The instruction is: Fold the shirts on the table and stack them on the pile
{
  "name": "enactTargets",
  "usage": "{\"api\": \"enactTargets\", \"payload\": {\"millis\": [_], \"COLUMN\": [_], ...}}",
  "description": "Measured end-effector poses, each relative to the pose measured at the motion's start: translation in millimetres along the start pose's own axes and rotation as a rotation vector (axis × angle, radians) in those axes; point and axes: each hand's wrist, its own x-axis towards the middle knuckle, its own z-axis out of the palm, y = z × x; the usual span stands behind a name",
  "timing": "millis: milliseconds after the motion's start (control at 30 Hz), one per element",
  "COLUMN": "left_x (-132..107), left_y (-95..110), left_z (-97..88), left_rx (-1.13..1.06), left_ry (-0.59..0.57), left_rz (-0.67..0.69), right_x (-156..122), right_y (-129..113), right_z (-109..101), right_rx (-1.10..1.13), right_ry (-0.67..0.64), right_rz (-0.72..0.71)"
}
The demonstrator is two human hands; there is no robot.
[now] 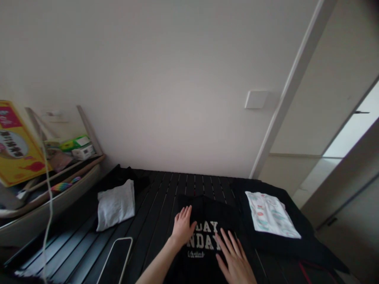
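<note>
A black garment with white lettering point(204, 207) lies spread on the dark slatted table, directly in front of me. My left hand point(184, 227) rests palm down on its left part, fingers stretched out, partly covering the print. On the lower right of the same garment, my right hand point(235, 256) lies flat with its fingers spread, next to the end of the lettering. Neither hand grips anything. The garment's near end runs out of view at the bottom, and it is hard to tell from the dark slats.
A folded grey cloth point(116, 205) lies to the left, with a phone point(115, 262) nearer me. At right, a folded white printed garment point(271, 215) lies on black fabric point(308, 246). A shelf point(74, 183) with a yellow box point(17, 146) and a hanging white cable point(49, 197) stand far left.
</note>
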Motion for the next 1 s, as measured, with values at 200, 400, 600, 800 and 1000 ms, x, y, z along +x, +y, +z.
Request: {"api": "enactTargets", "payload": {"millis": [200,400,600,800,1000], "left_x": [-25.4,-76.5,-128.2,-149.2,-133.6], "left_y": [-6.7,-1.0,8.5,36.0,51.8], "left_z": [6.7,-8.3,-33.4,-39.5,-37.6], "left_rx": [0.161,0.281,0.296,0.153,0.155], "left_ry": [-0.059,-0.038,-0.155,-0.393,-0.247], "left_rz": [-0.058,-0.207,-0.264,-0.124,-0.088], "right_x": [0.9,0.1,-0.7,-3.1,11.0], "right_y": [-2.4,-4.4,-9.4,-10.7,4.6], "right_z": [-2.4,-3.0,-13.3,-11.9,-1.4], "right_rx": [-0.005,0.006,0.015,0.069,0.276], "right_ry": [0.004,0.002,-0.055,-0.045,0.171], "right_rz": [0.008,0.019,0.043,0.070,0.261]}}
